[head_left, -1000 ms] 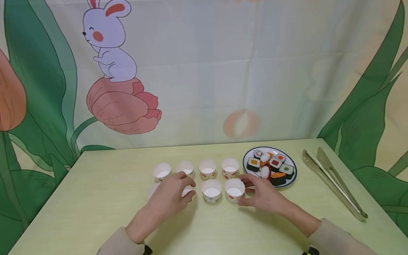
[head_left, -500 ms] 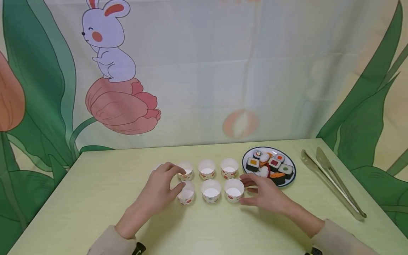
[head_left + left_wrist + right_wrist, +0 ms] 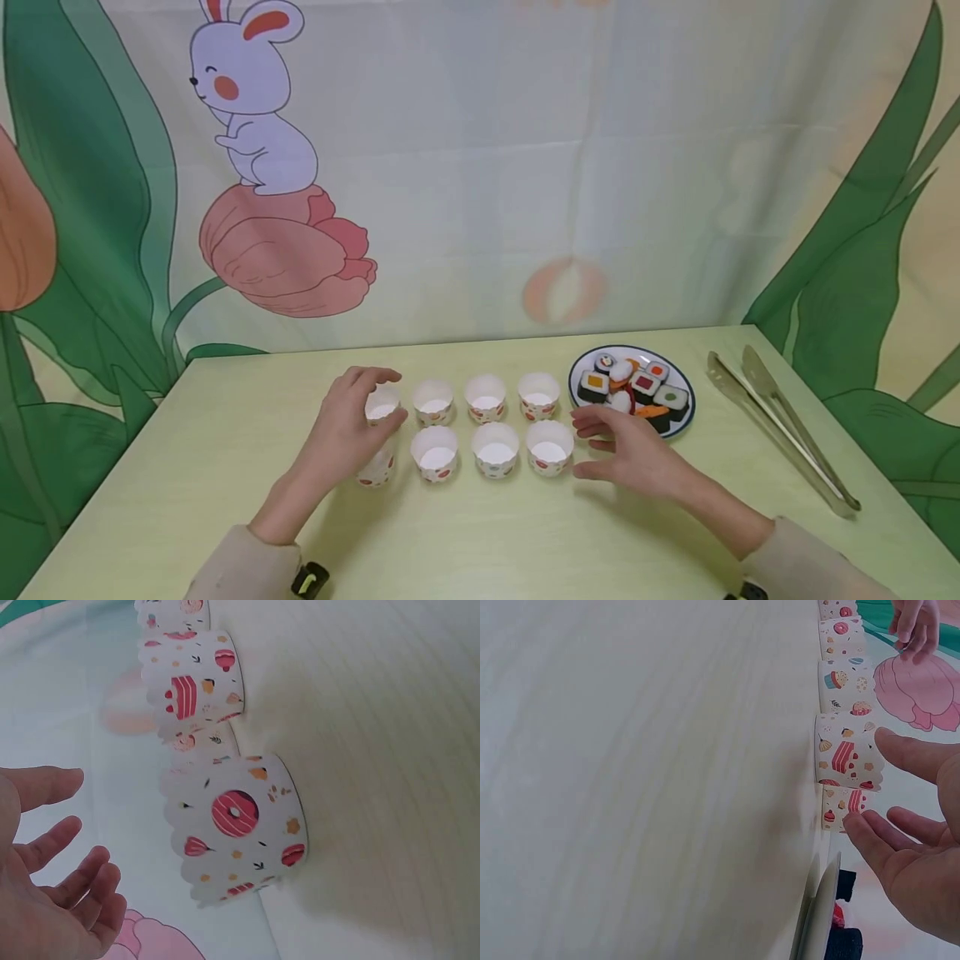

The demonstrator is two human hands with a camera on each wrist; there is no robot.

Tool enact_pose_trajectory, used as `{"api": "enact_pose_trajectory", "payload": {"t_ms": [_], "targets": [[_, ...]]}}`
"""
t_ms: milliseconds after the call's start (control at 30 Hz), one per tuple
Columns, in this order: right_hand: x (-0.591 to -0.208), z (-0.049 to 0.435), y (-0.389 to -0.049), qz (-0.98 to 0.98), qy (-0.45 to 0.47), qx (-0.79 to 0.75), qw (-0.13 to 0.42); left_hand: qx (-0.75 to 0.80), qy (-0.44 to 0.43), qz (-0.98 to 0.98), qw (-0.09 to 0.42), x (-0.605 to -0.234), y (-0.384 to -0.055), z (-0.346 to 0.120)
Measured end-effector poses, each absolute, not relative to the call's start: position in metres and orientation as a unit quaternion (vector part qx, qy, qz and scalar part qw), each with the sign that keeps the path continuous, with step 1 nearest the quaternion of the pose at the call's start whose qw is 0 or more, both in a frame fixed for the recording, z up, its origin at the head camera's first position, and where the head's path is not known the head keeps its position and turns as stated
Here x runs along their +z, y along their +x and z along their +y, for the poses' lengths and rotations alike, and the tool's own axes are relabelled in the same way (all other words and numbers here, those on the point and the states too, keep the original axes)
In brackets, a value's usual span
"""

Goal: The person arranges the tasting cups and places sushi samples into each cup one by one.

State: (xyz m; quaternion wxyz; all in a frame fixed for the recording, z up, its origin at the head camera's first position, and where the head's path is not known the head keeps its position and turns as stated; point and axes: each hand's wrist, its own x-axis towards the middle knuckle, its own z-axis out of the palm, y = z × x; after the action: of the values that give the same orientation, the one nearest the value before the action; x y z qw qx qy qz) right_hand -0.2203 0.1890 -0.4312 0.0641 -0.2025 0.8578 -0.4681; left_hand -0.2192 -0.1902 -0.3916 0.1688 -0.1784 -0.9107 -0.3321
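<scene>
White paper baking cups with red dessert prints stand upright in two rows on the table. My left hand [image 3: 341, 429] hovers with parted fingers above the left end, partly hiding the front-left cup [image 3: 377, 468] and the back-left cup [image 3: 382, 404]. In the left wrist view its fingers are loosely bent, apart from a cup with a doughnut print [image 3: 240, 825]. Beside the front-right cup [image 3: 550, 450], my right hand [image 3: 630, 454] is spread, thumb and fingers apart. From the right wrist, the thumb [image 3: 911, 754] looks close to a cup [image 3: 847, 754]; whether it touches cannot be told.
An oval blue-rimmed plate [image 3: 581, 372] of toy sushi [image 3: 643, 385] lies just behind my right hand. Long metal tongs [image 3: 840, 496] rest on the right side of the table. A cloth printed with a rabbit [image 3: 273, 150] and flowers hangs behind the table's back edge.
My left hand has moved left from the second front cup to the left-end cups, uncovering that second cup. My right hand has shifted slightly away from the front-right cup.
</scene>
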Motion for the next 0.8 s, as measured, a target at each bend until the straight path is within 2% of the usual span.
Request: {"api": "enact_pose_trajectory", "payload": {"t_ms": [800], "targets": [[-0.426, 0.195, -0.22, 0.854, -0.2, -0.477, 0.061, -0.427, -0.082, -0.899, 0.043, -0.405, -0.245, -0.233]]}}
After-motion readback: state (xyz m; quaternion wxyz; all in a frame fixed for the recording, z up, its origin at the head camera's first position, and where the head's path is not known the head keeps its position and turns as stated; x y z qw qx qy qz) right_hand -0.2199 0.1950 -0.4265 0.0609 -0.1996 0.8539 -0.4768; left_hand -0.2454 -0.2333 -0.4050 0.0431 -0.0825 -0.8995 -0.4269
